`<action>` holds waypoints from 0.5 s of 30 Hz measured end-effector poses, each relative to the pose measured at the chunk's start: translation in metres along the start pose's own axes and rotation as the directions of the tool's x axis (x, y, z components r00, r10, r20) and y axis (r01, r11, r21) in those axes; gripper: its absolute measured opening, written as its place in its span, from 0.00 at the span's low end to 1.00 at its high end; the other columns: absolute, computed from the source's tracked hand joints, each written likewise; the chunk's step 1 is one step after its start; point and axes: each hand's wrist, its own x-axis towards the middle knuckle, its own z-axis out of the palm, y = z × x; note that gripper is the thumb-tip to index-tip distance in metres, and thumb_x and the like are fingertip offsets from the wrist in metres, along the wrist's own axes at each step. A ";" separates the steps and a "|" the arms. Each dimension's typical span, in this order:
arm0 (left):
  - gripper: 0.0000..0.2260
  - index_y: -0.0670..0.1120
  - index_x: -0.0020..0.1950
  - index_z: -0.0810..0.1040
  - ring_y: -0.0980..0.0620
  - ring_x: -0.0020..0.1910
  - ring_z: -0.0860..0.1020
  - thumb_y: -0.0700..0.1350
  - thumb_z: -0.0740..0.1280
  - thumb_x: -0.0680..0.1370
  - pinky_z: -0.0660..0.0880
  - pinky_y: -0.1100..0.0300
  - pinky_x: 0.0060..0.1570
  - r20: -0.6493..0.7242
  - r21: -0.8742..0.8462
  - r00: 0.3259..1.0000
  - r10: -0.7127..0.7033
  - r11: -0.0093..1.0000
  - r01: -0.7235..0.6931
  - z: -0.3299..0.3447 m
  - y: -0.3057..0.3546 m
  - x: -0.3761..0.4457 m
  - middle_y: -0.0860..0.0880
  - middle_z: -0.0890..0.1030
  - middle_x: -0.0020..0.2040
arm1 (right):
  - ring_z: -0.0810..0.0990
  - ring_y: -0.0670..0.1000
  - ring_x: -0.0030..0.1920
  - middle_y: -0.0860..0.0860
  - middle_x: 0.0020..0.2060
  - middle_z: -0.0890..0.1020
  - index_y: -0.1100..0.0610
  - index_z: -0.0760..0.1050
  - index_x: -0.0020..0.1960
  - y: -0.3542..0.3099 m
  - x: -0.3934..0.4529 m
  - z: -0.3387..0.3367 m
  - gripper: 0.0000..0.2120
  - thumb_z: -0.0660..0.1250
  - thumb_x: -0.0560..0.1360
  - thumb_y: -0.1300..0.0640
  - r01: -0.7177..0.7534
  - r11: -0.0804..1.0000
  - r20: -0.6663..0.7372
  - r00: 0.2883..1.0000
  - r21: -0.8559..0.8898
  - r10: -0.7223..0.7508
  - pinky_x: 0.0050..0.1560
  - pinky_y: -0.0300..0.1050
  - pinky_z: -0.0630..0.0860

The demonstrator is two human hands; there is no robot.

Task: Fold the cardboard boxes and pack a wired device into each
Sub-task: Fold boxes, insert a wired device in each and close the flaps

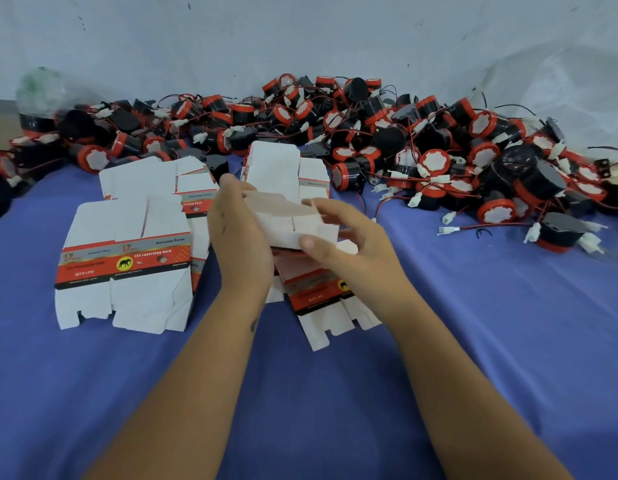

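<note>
Both hands hold one white cardboard box (286, 221) above the blue cloth at the centre. My left hand (240, 237) grips its left end. My right hand (349, 244) pinches its right side, thumb on the near edge. The box is partly unfolded, its white flaps facing me. Under my hands lies a flat box blank (321, 306) with a red and grey printed band. A stack of flat blanks (127, 261) lies to the left, and more blanks (283, 168) stand behind. A large heap of red and black wired devices (421, 147) fills the back.
A blue cloth (473, 341) covers the table. Loose devices with red wires and white plugs (557, 233) lie at the right. A clear plastic bag (40, 95) sits at the back left. A pale sheet (300, 36) hangs behind the heap.
</note>
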 end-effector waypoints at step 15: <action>0.22 0.48 0.65 0.76 0.49 0.59 0.81 0.53 0.45 0.85 0.79 0.55 0.54 0.593 -0.166 0.788 -0.165 0.933 0.320 -0.001 -0.001 -0.008 0.48 0.83 0.60 | 0.84 0.51 0.46 0.49 0.50 0.83 0.41 0.73 0.53 0.015 0.015 0.006 0.11 0.66 0.74 0.54 -0.209 0.853 -0.102 0.951 0.479 0.290 0.43 0.48 0.82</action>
